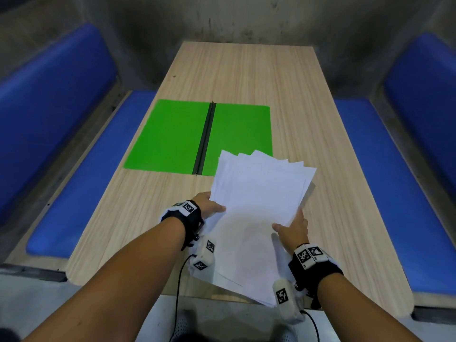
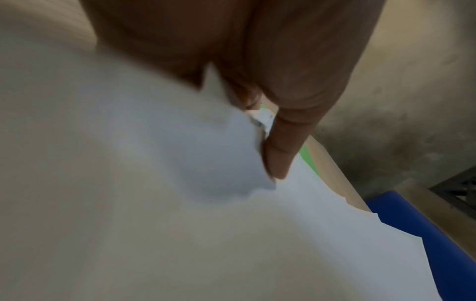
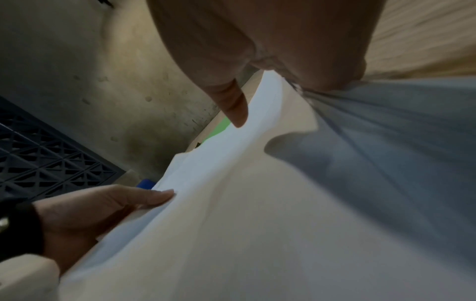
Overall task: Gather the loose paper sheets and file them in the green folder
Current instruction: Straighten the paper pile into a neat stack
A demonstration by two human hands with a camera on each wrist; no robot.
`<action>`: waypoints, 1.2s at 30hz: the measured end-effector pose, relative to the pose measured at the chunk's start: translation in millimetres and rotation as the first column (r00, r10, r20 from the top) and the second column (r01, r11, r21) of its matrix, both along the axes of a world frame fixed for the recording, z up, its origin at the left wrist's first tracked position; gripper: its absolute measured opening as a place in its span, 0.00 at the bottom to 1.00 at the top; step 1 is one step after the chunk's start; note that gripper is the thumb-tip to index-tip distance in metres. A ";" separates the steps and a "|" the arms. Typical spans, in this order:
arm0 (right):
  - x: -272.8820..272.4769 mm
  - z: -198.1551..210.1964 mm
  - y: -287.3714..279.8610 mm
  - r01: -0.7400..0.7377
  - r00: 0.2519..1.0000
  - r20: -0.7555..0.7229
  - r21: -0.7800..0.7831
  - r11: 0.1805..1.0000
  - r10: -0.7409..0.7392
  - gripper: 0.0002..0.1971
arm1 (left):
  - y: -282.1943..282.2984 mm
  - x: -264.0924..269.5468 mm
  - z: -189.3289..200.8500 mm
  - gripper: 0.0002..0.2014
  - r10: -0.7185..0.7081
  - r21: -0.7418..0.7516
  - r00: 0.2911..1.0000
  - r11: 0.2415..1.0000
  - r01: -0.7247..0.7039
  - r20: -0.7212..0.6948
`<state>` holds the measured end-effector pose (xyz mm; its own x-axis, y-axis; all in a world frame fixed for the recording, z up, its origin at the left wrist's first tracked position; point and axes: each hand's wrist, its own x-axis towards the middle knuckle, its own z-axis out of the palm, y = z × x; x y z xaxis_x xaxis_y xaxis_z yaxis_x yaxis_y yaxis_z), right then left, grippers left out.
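Note:
A fanned stack of white paper sheets is held above the wooden table, its far corners over the near right corner of the green folder. The folder lies open and flat, with a dark spine down its middle. My left hand grips the stack's left edge, thumb on top. My right hand grips the right edge, thumb on top. The left wrist view shows a thumb pressed on the sheets. In the right wrist view the paper bends between both hands.
Blue padded benches flank the table on both sides. A concrete wall stands behind the far end. A dark lattice crate shows in the right wrist view. Bare tabletop lies beyond and to the right of the folder.

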<state>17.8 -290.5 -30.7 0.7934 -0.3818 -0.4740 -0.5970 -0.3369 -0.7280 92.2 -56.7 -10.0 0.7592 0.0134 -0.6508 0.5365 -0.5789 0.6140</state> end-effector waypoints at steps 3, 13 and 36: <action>-2.4 -3.1 -4.2 0.018 0.999 0.048 0.061 0.998 -0.021 0.44 | -3.3 -10.8 -1.3 0.26 -0.002 -0.041 0.991 0.999 0.007 0.134; 18.9 60.2 -37.9 0.095 0.874 0.335 0.593 0.799 -0.353 0.09 | 8.3 -60.3 55.0 0.17 0.279 -0.619 0.889 0.786 0.006 0.363; -7.2 162.8 2.8 -0.294 0.537 0.843 0.214 0.932 -0.024 0.26 | 8.2 -68.8 121.6 0.26 0.386 -0.551 0.642 0.832 0.069 0.663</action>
<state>10.6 -287.6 132.1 0.9129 -0.2034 0.3538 0.3543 -0.0356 -0.9345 23.5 -48.5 111.6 0.9852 0.0445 0.1656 -0.1644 -0.0293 0.9860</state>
